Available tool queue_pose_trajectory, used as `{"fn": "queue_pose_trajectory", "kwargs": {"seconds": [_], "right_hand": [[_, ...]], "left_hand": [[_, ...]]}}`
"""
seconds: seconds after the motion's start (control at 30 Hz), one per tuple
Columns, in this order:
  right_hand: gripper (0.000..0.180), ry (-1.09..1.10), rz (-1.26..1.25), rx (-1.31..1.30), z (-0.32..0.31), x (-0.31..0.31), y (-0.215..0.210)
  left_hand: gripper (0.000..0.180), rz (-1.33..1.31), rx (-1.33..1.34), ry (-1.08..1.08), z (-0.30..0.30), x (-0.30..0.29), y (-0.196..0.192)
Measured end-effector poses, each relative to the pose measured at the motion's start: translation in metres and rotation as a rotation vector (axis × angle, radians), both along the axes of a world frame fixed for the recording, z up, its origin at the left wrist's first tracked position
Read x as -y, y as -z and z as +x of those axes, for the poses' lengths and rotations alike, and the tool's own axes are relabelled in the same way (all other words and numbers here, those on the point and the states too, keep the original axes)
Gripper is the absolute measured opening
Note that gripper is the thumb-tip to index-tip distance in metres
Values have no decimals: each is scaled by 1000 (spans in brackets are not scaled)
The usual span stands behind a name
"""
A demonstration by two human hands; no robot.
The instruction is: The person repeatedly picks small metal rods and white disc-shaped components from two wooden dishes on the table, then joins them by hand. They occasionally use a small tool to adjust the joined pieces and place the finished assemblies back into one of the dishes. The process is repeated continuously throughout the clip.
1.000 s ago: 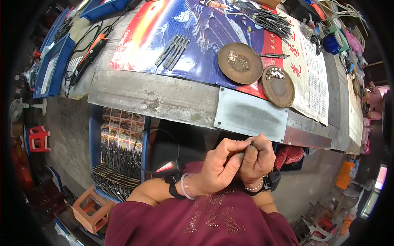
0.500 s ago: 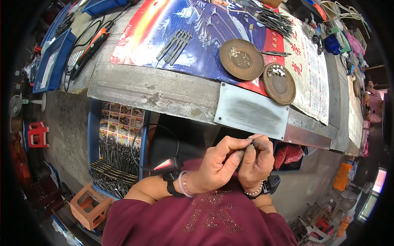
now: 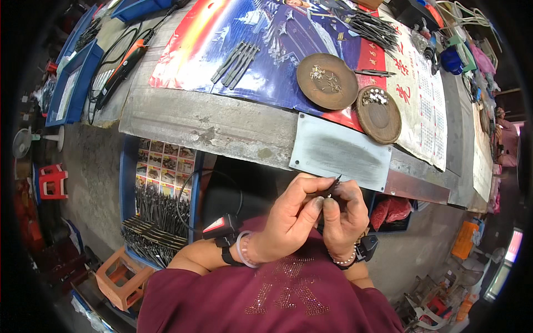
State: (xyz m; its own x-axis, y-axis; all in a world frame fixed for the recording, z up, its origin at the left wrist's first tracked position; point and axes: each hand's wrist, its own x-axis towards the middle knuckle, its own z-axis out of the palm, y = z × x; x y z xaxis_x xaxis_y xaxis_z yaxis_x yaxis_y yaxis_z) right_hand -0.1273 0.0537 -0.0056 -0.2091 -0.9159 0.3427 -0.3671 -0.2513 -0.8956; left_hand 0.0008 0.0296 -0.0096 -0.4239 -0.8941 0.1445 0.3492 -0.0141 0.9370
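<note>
My left hand [image 3: 292,217] and my right hand [image 3: 345,215] meet in front of my chest, just off the table's near edge. Fingertips of both are closed on a slim black pointed piece [image 3: 336,182], whose dark tip sticks up between them; the rest is hidden by the fingers. A tiny light speck shows between the thumbs, too small to name. Just beyond the hands lies a pale metal plate [image 3: 341,149] with a dark smudged middle. Behind it stand a round wooden dish [image 3: 311,99] of small brass-coloured bits and an oval wooden dish [image 3: 383,119] with small white pieces.
Several slim dark metal pieces [image 3: 236,64] lie on the poster. Tweezers [image 3: 375,72] rest by the round dish. A black and orange power tool [image 3: 123,69] lies at left near a blue tray [image 3: 72,83]. A blue bin [image 3: 158,216] of dark metal pieces stands below the table edge.
The black piece has turned, so its pointed tip now shows above my fingers. My left hand has shifted slightly left and my fingers have changed their grip.
</note>
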Motion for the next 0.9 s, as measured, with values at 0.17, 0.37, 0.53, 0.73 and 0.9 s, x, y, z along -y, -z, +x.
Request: {"fn": "queue_pose_trajectory", "kwargs": {"seconds": [0.17,0.37,0.53,0.73,0.9], "right_hand": [[11,93,-89,-206,13,4,13],[7,143,0,-282,20,3,12],[19,34,102,275,-2,-1,3],[14,-32,-117,7,-4,5,0],[13,-22,-117,-185,10,15,-15]], "left_hand": [[30,-22,100,-44,2,0,4],[31,35,72,-52,0,0,6],[36,-9,57,44,3,0,1],[35,-117,24,28,7,3,-6],[32,-165,-11,-17,14,11,-14]]}}
